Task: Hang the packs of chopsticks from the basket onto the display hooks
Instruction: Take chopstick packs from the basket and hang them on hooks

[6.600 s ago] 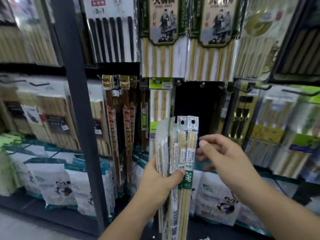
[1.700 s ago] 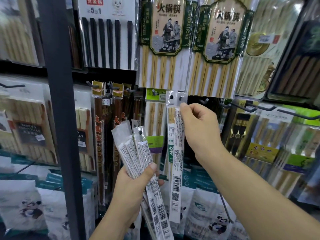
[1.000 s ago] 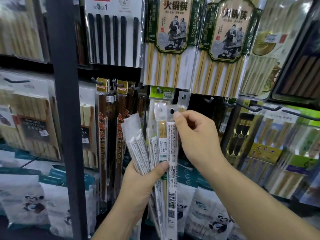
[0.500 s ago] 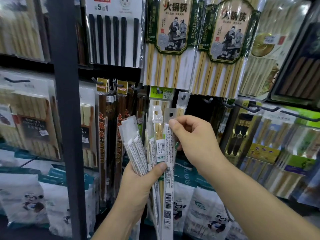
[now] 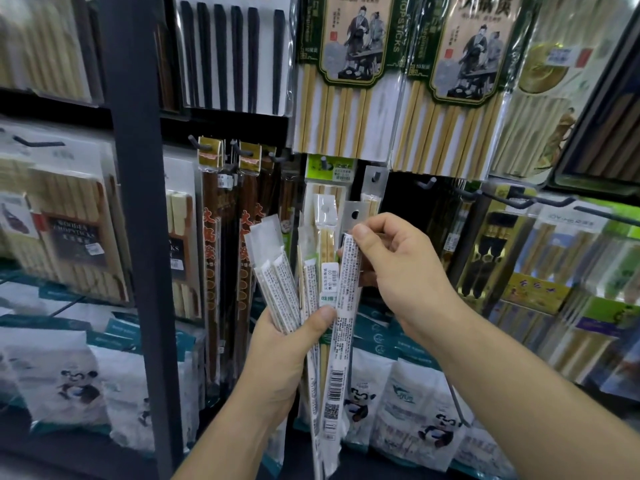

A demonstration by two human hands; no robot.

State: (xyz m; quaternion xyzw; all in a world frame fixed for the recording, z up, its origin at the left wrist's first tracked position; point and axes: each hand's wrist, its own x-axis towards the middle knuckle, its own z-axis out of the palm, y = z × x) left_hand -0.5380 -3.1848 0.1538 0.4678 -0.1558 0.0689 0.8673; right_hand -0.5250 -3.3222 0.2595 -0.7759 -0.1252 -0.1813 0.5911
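Clear plastic pack of chopsticks (image 5: 343, 327) hangs upright from the right grip (image 5: 398, 268), pinched just below its hole; the left grip (image 5: 280, 351) clasps the fanned other packs (image 5: 277, 278). Green-bordered packs (image 5: 349, 64) above read "CHOPSTICKS".

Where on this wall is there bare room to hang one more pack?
The dark gap around the bare hook, between the clear pack on its peg and the gold-backed packs, under the big bamboo sets. Left of it, brown packs and the green-topped pack crowd the pegs.
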